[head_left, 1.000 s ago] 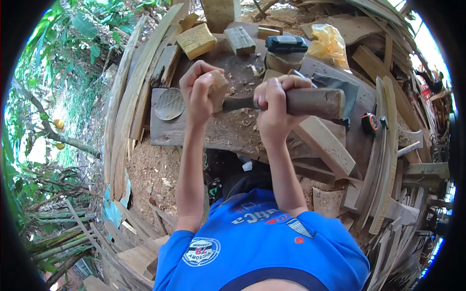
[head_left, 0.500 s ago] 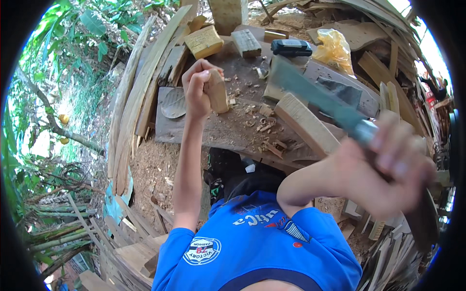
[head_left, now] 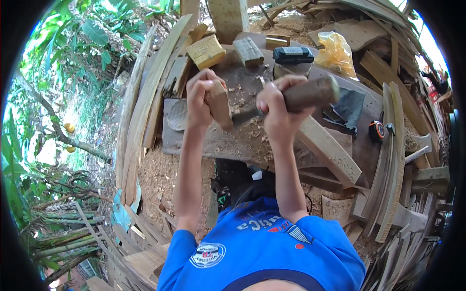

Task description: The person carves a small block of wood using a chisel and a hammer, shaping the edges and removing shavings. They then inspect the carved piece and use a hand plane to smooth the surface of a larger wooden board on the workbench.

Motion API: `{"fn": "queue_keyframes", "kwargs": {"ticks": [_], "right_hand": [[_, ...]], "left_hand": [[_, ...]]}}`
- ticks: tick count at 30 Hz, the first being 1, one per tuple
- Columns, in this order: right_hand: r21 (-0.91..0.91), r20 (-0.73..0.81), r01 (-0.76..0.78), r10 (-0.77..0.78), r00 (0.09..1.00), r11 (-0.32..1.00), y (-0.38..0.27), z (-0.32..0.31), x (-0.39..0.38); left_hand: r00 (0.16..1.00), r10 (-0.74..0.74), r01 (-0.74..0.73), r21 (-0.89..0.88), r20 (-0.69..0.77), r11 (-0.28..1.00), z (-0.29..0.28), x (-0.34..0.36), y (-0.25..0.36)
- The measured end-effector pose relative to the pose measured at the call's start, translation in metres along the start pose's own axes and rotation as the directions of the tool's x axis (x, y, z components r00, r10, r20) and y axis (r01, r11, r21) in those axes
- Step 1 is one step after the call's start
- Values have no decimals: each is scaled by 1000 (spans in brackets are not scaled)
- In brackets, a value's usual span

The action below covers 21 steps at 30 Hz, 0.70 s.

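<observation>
Over the workbench (head_left: 189, 145), my left hand (head_left: 200, 99) is closed round a small wooden block (head_left: 221, 107), which stands upright on the board. My right hand (head_left: 280, 106) grips a machete (head_left: 315, 93) by its thick brown handle, whose butt points to the right. Its grey blade reaches left and down to the block's right side, partly blurred and partly hidden by my hand. Whether the edge touches the wood I cannot tell. Wood shavings lie around the block.
Behind my hands are a yellowish wood block (head_left: 206, 51), a grey block (head_left: 248, 51), a black case (head_left: 293, 55) and a yellow plastic bag (head_left: 335, 54). A thick wooden piece (head_left: 330, 150), dark sheet (head_left: 349, 105) and tape measure (head_left: 376, 131) lie right. Long planks (head_left: 145, 97) flank the left.
My right hand has swung the machete from the raised right side down and left to the block. My left hand keeps its hold on the block. The view has shifted slightly.
</observation>
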State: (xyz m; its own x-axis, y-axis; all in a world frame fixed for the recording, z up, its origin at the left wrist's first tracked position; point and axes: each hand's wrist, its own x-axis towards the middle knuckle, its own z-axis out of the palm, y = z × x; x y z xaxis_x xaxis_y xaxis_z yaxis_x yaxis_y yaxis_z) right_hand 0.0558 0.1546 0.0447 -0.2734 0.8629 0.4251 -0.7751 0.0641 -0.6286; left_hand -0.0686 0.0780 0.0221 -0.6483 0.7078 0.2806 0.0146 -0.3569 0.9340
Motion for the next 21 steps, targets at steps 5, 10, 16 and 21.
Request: {"fn": "queue_keyframes", "kwargs": {"ticks": [5,10,16,21], "right_hand": [[-12,27,-26,26,999,1000,-36,-17,-6],[-125,72,224,-216,974,967,-66,-21,-17],[223,135,406,-441,887,886,-159,-25,-6],[-34,13,85,-85,996,996,-46,-7,-17]], "left_hand": [[999,-19,18,29,46,999,33,-18,0],[998,-26,27,33,-54,999,45,-29,0],[991,23,-21,17,-132,1000,37,-35,-6],[993,18,-13,46,-113,999,48,-33,-5]]}}
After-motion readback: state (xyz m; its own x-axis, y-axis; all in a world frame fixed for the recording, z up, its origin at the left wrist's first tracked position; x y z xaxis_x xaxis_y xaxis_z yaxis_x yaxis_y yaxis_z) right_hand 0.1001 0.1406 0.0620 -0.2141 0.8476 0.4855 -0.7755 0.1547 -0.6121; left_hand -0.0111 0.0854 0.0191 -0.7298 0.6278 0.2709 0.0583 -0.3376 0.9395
